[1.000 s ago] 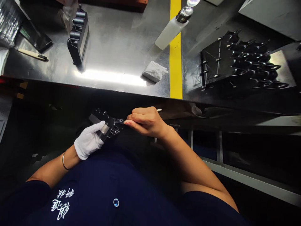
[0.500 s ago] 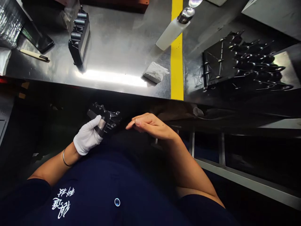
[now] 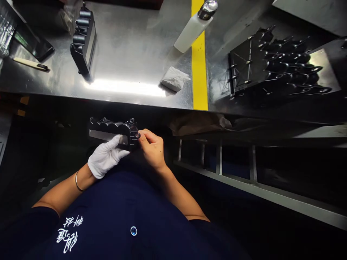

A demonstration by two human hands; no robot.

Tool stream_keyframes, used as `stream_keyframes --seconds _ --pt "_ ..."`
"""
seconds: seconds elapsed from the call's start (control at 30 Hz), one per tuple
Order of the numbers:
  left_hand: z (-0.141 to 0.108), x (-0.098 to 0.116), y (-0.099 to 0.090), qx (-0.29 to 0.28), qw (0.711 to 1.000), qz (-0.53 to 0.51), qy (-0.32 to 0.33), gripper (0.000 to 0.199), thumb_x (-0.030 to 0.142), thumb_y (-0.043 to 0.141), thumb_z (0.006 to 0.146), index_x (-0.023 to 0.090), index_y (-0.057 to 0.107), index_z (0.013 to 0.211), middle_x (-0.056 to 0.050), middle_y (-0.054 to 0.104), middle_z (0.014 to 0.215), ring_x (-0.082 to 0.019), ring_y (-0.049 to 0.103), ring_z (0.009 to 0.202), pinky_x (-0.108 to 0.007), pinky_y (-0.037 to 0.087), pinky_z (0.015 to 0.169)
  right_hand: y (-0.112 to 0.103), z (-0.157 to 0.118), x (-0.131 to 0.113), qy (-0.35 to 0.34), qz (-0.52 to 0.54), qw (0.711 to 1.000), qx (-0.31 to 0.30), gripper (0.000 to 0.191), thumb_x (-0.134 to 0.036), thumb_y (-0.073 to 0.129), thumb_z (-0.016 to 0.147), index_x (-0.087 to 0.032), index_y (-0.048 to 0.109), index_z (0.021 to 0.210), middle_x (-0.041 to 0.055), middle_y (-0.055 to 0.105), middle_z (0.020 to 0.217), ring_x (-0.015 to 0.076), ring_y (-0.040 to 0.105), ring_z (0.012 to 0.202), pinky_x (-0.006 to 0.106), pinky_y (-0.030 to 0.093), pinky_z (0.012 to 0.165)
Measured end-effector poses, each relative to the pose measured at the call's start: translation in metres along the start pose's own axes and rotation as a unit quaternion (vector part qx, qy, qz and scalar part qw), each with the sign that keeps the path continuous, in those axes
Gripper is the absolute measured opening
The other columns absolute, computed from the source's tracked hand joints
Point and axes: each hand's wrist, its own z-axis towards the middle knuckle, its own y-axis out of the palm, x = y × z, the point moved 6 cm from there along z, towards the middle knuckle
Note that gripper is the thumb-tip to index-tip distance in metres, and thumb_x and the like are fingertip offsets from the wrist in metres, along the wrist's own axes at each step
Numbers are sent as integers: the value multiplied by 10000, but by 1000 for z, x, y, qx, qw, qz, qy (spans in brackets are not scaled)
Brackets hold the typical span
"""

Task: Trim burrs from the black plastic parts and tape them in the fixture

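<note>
In a white glove, my left hand (image 3: 107,157) grips a black housing (image 3: 108,125) from below. The thumb lies on the bright metal strip along its side. Rounded lobes and small ringed lugs line the housing's upper edge. My right hand (image 3: 152,147), bare, pinches the lug at the right end of the housing between thumb and fingers. Both hands are in front of my body, below the bench edge. A similar black housing (image 3: 83,43) stands on the bench at the upper left.
The metal bench (image 3: 127,47) carries a white bottle (image 3: 191,32), a folded white cloth (image 3: 175,78) and a cream-handled tool (image 3: 29,64). Yellow tape (image 3: 200,72) crosses it. Several black housings (image 3: 282,65) are grouped at the right. A metal frame (image 3: 244,182) runs below the bench.
My right hand has moved left and closed on the housing's right end. The left hand has turned the housing so its long strip side faces me. The view has shifted slightly.
</note>
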Motion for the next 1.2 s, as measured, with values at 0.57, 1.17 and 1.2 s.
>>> stream_keyframes --seconds 0.57,1.17,1.2 --pt "-8 5 2 7 999 -40 -1 334 121 328 959 134 656 899 -27 722 754 -122 710 751 -228 593 737 -22 -6 -29 -227 -171 958 -24 289 -376 496 918 -191 698 826 40 635 664 145 538 575 292 445 535" --pt "-9 3 -1 28 1000 3 -8 360 75 358 933 92 670 752 -51 706 712 -100 691 659 -170 588 690 -17 -12 -41 -326 -204 920 -74 170 -183 526 900 -159 692 865 20 618 620 109 516 530 240 400 472" --pt "-10 3 -1 28 1000 4 -7 360 75 358 933 92 669 753 -48 702 703 -99 690 650 -169 589 675 -16 -12 -41 -328 -204 920 -74 171 -185 525 901 -161 691 863 19 617 617 108 514 528 239 399 470"
